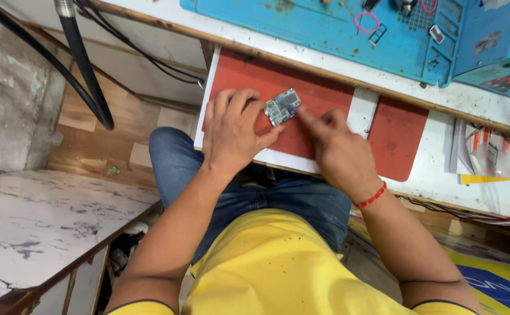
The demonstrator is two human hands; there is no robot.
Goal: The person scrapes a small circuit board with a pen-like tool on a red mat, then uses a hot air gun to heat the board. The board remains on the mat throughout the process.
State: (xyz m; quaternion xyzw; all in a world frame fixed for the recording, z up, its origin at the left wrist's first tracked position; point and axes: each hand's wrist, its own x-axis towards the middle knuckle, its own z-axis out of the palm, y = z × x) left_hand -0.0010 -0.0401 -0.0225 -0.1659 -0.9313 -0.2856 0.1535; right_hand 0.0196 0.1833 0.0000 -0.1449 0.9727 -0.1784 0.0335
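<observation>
- Holding the small green circuit board (282, 107) steady comes first: the left hand (232, 131) is curled around the board's left edge, thumb below and fingers above, pinching it just over the red mat (249, 79) on the pull-out shelf.
- The right hand (339, 153) is mostly closed, its index finger and thumb drawn to a point at the board's right edge. Something thin and dark may sit between those fingertips, but the view is too blurred to tell whether it is a tool or only a shadow.
- A good grip here, in my judgement, stays on the board's edges and keeps skin off the components and contacts on its face.
- Resting the left wrist or the heel of that hand on the mat would likely damp any tremor; at present the hand looks partly propped on the shelf's white front edge (284, 162).
- Tilting the board toward the eyes, as it appears to be now, helps the fine work at its right corner; too steep a tilt risks a slip off the shelf toward the lap in blue jeans (301, 201).
- Light, short movements from the right fingertips seem wiser than a push, since the board is held only by a pinch.
- Small parts lie well apart on the blue work mat (325, 29) above, among them a pink ring (366, 22); keeping loose pieces there, away from the shelf edge, looks sensible.
</observation>
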